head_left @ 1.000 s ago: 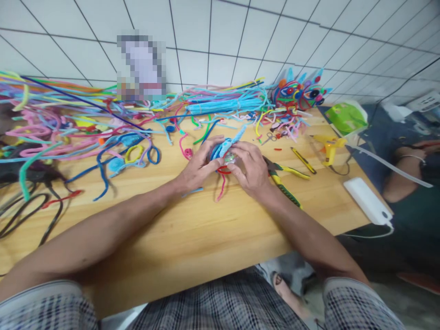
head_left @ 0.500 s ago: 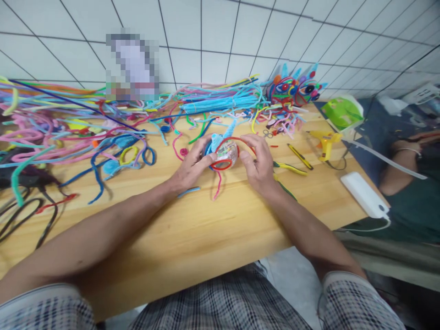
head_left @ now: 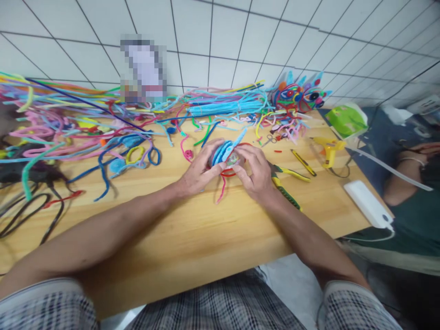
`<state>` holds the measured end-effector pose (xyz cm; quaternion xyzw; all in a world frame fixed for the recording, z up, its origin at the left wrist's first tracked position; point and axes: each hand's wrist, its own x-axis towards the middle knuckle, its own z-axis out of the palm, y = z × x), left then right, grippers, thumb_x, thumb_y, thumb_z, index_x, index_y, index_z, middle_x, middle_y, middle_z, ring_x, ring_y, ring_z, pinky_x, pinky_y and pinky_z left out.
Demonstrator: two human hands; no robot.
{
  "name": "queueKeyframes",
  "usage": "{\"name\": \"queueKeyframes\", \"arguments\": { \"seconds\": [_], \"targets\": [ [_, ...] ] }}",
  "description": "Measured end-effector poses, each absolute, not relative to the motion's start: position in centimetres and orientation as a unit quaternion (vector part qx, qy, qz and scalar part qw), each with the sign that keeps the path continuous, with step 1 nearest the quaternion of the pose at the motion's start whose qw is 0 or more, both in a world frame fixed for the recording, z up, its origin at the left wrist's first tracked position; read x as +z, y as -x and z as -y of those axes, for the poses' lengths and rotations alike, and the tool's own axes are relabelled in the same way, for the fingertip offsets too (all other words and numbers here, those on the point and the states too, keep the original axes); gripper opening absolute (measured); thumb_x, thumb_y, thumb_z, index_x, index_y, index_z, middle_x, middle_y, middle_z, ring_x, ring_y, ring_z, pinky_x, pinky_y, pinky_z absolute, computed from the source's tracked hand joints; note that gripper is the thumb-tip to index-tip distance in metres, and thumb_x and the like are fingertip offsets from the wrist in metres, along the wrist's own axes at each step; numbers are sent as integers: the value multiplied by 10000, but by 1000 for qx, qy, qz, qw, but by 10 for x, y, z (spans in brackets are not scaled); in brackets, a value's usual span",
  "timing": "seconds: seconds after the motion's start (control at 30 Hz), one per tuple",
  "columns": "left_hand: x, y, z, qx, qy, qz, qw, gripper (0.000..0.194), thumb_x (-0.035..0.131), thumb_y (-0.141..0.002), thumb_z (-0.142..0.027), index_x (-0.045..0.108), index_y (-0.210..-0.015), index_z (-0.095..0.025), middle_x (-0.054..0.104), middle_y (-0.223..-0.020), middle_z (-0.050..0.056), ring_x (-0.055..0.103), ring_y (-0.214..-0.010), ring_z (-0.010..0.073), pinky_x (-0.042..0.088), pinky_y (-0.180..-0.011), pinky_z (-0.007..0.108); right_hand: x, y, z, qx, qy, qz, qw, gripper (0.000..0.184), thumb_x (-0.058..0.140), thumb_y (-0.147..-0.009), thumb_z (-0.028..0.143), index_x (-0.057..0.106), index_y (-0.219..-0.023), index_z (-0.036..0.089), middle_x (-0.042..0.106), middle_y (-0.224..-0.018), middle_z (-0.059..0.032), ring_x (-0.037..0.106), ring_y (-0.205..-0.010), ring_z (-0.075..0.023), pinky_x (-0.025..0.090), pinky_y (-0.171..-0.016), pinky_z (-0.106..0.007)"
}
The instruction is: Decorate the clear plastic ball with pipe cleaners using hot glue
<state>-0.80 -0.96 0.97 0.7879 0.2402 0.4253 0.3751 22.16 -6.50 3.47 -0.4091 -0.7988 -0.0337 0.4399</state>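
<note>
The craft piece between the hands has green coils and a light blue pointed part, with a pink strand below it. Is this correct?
The coils are blue, not green, as the head view shows. The rest stands: the craft piece is between the left hand and right hand, with a light blue pointed part and a pink strand below.

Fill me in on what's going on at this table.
A person is working on a small blue-coiled craft piece above the wooden table. The left hand holds its coiled side; the right hand is at the other side, by a red loop, though its grip is hard to tell. Pliers, a yellow cutter and a glue gun lie to the right. Fuzzy craft stems crowd the back.
</note>
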Motion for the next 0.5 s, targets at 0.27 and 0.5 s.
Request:
{"name": "queueKeyframes", "arguments": {
  "seconds": [0.27,0.5],
  "targets": [
    [2,4,5,433,-716,-272,476,659,727,-1019,-550,512,-1578,-276,576,-1635,117,560,-1518,344,458,-1301,552,33,-223,65,-13,426,772,472,396,586,-1111,401,621,-1481,265,743,-1402,-137,701,-1334,-311,591,-1133,-550],
    [2,-1,-11,477,-536,-288,634,512,681,-952,-496,593,-1412,-288,661,-1561,71,659,-1416,356,632,-1103,579,21,-230,55,13,461,679,571,356,537,-1126,486,616,-1405,279,714,-1324,-115,715,-1230,-270,638,-991,-476]
  ]
}}
